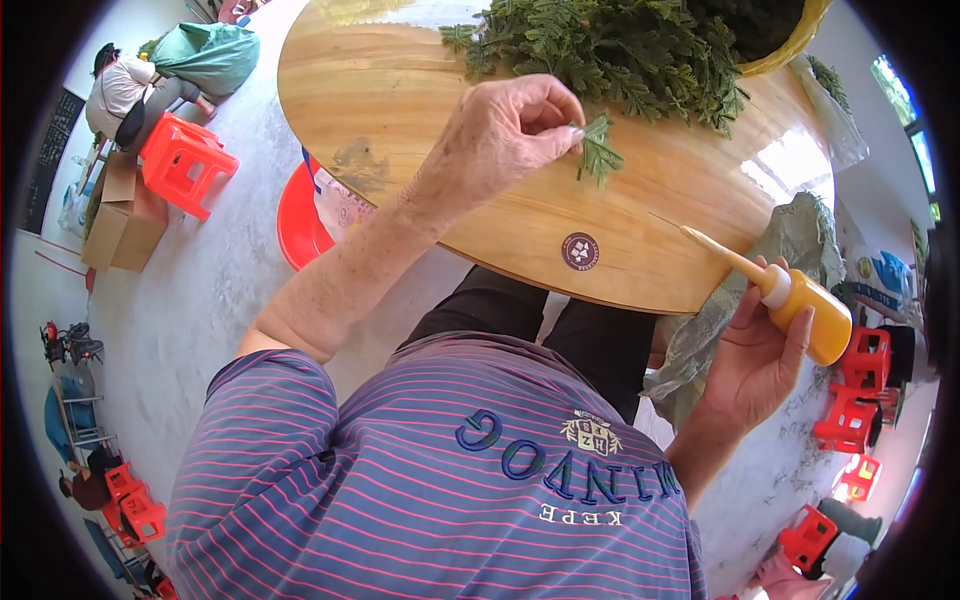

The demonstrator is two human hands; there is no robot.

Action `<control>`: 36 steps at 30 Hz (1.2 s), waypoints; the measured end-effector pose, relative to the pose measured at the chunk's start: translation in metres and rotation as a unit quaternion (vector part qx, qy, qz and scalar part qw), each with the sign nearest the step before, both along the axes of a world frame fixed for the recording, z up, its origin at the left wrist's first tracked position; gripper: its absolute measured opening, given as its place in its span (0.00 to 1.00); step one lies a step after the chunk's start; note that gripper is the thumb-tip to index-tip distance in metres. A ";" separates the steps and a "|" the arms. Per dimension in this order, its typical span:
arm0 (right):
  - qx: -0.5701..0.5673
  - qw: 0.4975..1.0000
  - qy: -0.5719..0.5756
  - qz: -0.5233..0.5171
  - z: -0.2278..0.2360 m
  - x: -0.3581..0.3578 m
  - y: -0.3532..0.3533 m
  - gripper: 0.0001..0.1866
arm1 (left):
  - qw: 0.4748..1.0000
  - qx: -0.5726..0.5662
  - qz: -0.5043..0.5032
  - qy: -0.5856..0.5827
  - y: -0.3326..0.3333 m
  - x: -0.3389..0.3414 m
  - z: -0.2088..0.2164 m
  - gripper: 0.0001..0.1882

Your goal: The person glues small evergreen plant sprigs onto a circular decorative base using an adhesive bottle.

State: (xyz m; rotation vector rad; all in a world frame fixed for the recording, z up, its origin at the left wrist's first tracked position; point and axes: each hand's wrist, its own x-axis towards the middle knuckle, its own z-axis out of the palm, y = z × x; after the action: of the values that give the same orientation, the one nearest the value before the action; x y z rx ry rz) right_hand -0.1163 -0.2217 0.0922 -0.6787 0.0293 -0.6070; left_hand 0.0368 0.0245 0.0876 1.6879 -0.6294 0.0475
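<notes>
My left hand (510, 125) is above the wooden table, thumb and fingers pinched on the end of a small green artificial sprig (600, 152). Beyond it a big heap of similar green sprigs (610, 55) lies on the tabletop. At the table's right front edge my right hand (755, 360) is wrapped round a squeeze bottle (812, 315) of orange-yellow stuff. The bottle is tilted, its long pale nozzle (722, 254) pointing left and away from me, with a thin tip. Nozzle and sprig are well apart.
The round-ended wooden table (400, 120) carries a yellow-rimmed basket (800, 40) at the far right. A crumpled grey-green plastic bag (800, 240) hangs by the right edge. A red basin (300, 220) stands below at left. Farther left, a person (120, 95) sits near a red stool (187, 165).
</notes>
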 end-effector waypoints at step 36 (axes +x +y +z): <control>-0.070 0.996 0.012 -0.049 -0.038 0.030 0.009 0.25 | 0.979 0.145 0.075 -0.121 0.014 -0.017 -0.078 0.08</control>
State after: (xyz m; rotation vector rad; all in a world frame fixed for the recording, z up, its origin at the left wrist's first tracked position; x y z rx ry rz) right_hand -0.0866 -0.2123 0.0545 -0.8248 0.0422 -0.6992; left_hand 0.0202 0.0385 0.0093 2.0296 -0.7143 0.2854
